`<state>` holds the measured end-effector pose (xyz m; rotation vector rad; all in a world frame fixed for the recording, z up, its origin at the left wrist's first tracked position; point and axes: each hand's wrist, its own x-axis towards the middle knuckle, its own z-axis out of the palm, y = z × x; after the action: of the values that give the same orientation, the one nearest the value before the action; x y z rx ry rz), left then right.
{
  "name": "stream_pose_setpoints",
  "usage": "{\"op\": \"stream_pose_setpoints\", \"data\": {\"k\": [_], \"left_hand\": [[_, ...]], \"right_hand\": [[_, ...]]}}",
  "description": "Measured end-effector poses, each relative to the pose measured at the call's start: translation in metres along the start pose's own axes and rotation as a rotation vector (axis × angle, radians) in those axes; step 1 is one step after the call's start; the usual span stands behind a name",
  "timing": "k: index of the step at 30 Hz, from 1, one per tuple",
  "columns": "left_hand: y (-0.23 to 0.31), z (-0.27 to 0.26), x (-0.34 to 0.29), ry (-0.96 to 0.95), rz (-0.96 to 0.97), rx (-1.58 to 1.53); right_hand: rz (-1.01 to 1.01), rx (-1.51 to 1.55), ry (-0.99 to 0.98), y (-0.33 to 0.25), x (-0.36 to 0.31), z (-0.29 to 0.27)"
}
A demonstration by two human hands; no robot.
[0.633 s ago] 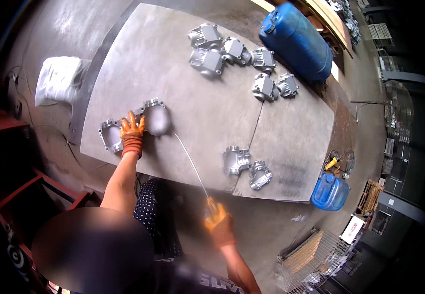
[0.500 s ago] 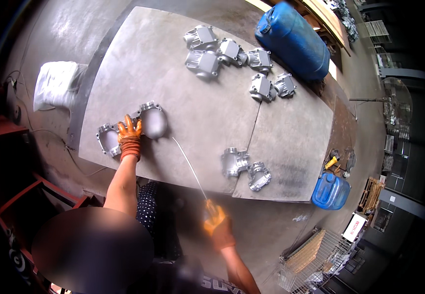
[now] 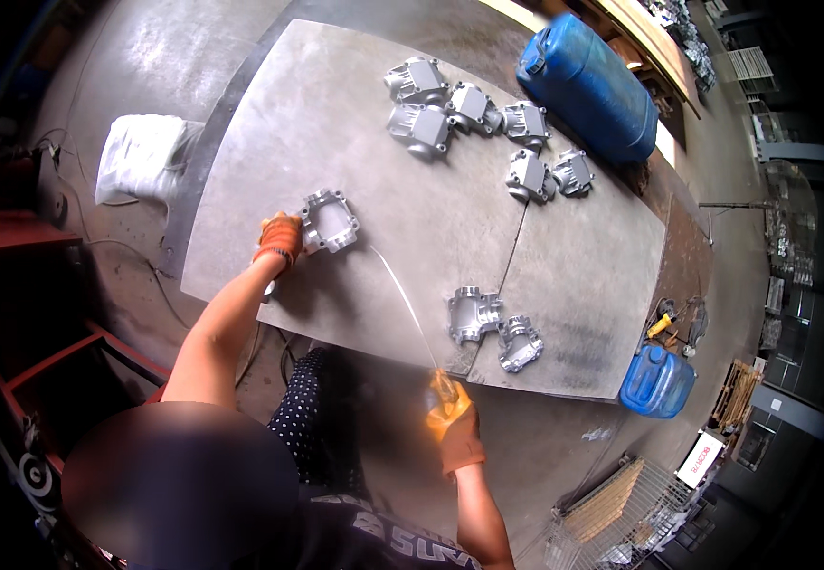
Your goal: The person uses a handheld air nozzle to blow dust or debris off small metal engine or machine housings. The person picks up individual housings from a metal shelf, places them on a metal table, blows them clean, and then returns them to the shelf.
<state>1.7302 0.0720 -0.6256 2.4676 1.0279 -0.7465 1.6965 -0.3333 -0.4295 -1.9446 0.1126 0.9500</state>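
Note:
My left hand (image 3: 281,237), in an orange glove, is closed at the left side of a grey metal casting (image 3: 353,224) with a large squarish opening, which lies on the sheet-metal table (image 3: 336,304). Its fingertips are partly hidden. A bit of metal shows below the left wrist, perhaps a second casting mostly covered by hand and forearm. My right hand (image 3: 454,423), also gloved, is closed around the handle end of a long thin rod (image 3: 400,290) off the table's near edge. The rod slants up to the left over the table, its tip short of the casting.
Two open castings (image 3: 473,313) lie near the front edge. Several closed grey housings (image 3: 469,106) sit at the far side. A large blue drum (image 3: 587,90) lies at the far right, with a blue jerrycan (image 3: 659,380) by the right corner. A white sack (image 3: 141,157) is at left.
The view has shifted, so the table appears farther right. My left hand has turned and closed more at the casting, now covering most of the left-hand one. The rod is still in my right hand.

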Motion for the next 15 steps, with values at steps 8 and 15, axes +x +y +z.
{"op": "stream_pose_setpoints", "data": {"k": [8,15], "left_hand": [[-0.022,0.033,0.043,-0.225,0.007,-1.254],[-0.051,0.059,0.020,-0.197,0.160,-1.680]], "right_hand": [[0.076,0.301,0.156,0.000,-0.016,-0.005],[0.107,0.037,0.019,0.007,-0.013,-0.016]]}}
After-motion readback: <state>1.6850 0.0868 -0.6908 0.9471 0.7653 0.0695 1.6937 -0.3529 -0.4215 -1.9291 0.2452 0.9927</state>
